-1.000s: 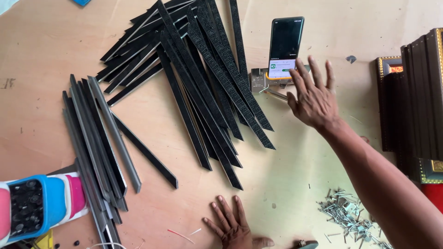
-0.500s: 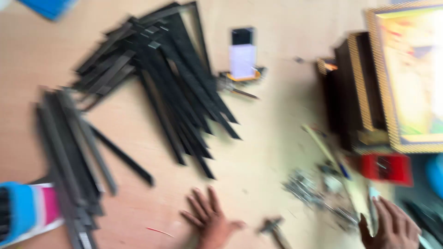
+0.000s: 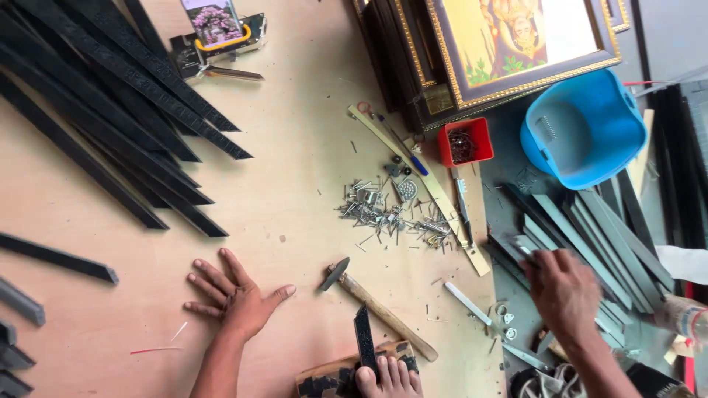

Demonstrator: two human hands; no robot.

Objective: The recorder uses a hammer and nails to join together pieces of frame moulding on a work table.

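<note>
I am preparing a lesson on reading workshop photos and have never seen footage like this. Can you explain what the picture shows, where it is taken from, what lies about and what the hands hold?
There is no machine here: a person works with bare hands, filmed by one camera worn on the head, looking down. The left hand rests flat and empty on the wooden board. The right hand reaches among grey strips at the right; whether it grips one is unclear. On the board lie black frame strips, a hammer, a heap of nails, a red box and a phone on a stand. A blue tub and a framed picture sit beyond.
</note>
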